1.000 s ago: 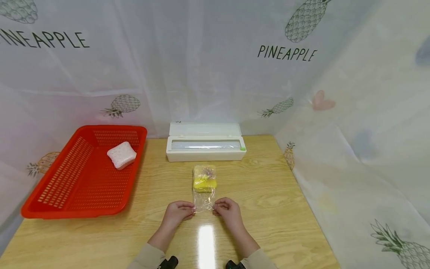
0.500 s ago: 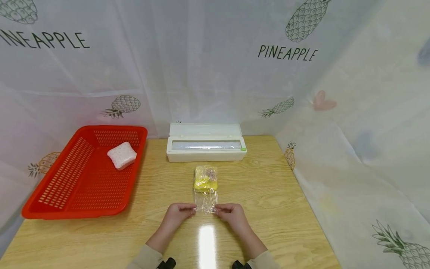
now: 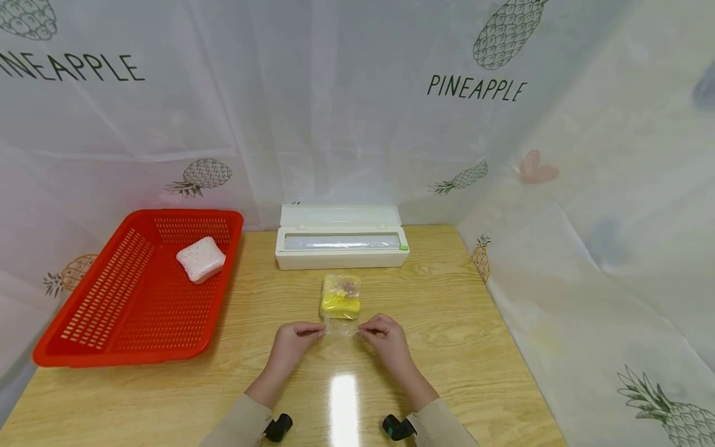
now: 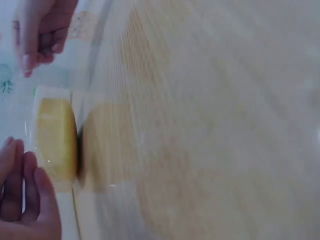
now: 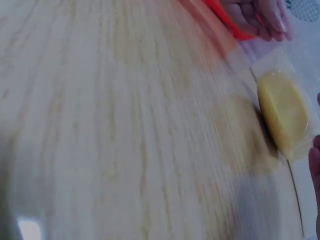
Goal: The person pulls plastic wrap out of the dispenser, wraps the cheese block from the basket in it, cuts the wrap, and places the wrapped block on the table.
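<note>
A flat yellow sponge-like block (image 3: 341, 304) with a darker printed patch lies near the table's middle, wrapped in clear cling film. The film's loose end (image 3: 341, 327) reaches from its near edge toward me. My left hand (image 3: 293, 344) pinches the left corner of that end between thumb and fingers. At the right corner my right hand (image 3: 385, 340) pinches likewise. In the left wrist view, the yellow block (image 4: 56, 140) stands out between both hands under a shiny film. Only a few right-hand fingers (image 5: 315, 162) show at the right wrist view's edge.
Behind the block stands a white cling film box (image 3: 342, 257) with its lid raised and a roll inside. A red plastic basket (image 3: 128, 357) at the left holds a white speckled block (image 3: 202, 259). A pineapple-print curtain (image 3: 346, 124) surrounds the wooden table.
Both hands have moved away from me toward the yellow block, carrying the film's loose end. That end now looks shorter, drawn up near the block's near edge.
</note>
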Demonstrator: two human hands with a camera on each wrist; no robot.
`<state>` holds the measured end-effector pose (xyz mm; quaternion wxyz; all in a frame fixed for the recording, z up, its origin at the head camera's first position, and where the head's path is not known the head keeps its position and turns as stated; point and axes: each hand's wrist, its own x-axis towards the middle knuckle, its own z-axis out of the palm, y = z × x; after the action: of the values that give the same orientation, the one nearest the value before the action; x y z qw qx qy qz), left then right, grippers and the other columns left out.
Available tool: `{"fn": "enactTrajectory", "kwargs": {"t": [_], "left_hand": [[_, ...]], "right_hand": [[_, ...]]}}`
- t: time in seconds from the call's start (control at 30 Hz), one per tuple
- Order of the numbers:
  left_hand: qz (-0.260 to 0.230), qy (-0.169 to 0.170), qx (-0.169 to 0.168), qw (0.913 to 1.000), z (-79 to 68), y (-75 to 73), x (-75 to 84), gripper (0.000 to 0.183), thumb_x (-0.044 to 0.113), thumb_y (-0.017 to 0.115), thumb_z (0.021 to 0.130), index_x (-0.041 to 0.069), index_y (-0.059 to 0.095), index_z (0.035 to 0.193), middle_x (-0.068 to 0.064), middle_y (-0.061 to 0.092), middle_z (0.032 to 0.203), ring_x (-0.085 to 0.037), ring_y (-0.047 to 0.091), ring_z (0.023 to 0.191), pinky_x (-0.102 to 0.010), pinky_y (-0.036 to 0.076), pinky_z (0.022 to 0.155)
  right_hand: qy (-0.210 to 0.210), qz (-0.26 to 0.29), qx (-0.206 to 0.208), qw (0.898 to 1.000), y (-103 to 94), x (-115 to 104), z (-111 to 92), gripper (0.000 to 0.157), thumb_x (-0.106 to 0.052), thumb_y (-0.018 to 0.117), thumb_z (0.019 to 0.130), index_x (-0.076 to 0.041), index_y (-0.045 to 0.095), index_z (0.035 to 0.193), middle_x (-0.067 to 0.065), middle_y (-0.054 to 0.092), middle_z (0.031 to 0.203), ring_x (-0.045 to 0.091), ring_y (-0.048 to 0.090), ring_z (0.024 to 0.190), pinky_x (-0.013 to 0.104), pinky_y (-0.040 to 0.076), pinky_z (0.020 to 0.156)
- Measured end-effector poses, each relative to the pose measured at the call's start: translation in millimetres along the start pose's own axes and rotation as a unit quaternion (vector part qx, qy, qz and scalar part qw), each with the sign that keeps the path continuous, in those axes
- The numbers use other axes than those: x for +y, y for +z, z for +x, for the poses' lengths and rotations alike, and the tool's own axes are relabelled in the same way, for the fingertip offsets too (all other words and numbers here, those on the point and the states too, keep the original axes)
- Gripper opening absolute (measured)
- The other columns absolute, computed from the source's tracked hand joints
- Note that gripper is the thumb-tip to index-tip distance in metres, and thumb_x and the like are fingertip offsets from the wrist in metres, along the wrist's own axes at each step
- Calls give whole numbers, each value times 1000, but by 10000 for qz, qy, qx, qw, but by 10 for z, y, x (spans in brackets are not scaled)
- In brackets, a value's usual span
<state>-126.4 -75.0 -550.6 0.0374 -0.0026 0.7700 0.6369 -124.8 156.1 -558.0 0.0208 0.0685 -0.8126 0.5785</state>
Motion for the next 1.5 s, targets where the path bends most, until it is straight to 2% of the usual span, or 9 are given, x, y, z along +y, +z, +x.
{"fn": "enactTrajectory", "kwargs": {"t": [0.1,0.23,0.3,0.4,0.57,0.77,0.93,1.33,1.5], "left_hand": [[170,450,189,9987,57,4,63,10,4,75,83,6,78,92,-7,72,93,-21,68,88,-32,57,72],[656,950,446,9923,159,18,122,6,11,77,83,11,78,89,0,61,94,-20,60,90,-32,55,76],[699,1077,495,9905,224,37,131,5,12,75,84,10,75,89,-2,60,100,-21,57,98,-34,53,84],[505,1129,401,9915,311,66,148,7,13,71,89,7,71,93,-4,65,113,-25,57,114,-41,47,98],[70,606,202,9979,435,99,180,12,17,63,96,8,67,103,-2,67,116,-25,57,117,-40,49,94],[64,371,510,9980,608,129,153,15,17,64,96,5,68,104,-7,69,107,-27,61,107,-36,54,83],[-51,165,701,9974,694,141,153,16,14,67,94,2,70,103,-10,68,100,-24,64,94,-33,55,74],[-217,-144,846,9961,738,172,95,13,9,71,90,1,74,100,-10,68,92,-18,57,73,-25,49,58],[-274,-207,922,9951,751,190,40,16,9,74,87,2,72,101,-8,62,87,-19,56,77,-26,49,60]], "right_hand": [[-433,-268,265,9984,-7,-121,44,4,-7,75,85,-7,76,88,3,61,95,20,58,91,30,53,79],[-725,-233,345,9965,11,-175,151,4,-3,68,90,1,68,91,16,63,112,32,57,111,48,44,98],[-754,-145,296,9966,42,-107,223,8,-7,61,96,1,62,95,17,63,120,33,53,120,55,38,103],[-872,-24,298,9957,98,47,332,11,-15,54,101,-4,56,99,11,64,123,31,51,125,54,34,107],[-736,-87,580,9956,141,30,452,19,-25,51,102,-7,57,102,4,67,113,24,58,117,46,42,103],[-262,-86,1029,9943,172,-42,588,21,-27,60,98,-6,63,95,2,67,96,22,64,97,37,53,85],[111,246,1374,9901,226,-41,673,18,-21,67,94,-4,66,90,4,66,88,20,62,81,28,52,67],[592,297,1779,9818,305,77,710,14,-13,74,88,-2,65,88,4,60,84,16,55,77,26,47,66],[283,386,1753,9834,278,117,717,21,-8,80,81,-3,62,90,5,52,84,16,49,75,24,44,65]]}}
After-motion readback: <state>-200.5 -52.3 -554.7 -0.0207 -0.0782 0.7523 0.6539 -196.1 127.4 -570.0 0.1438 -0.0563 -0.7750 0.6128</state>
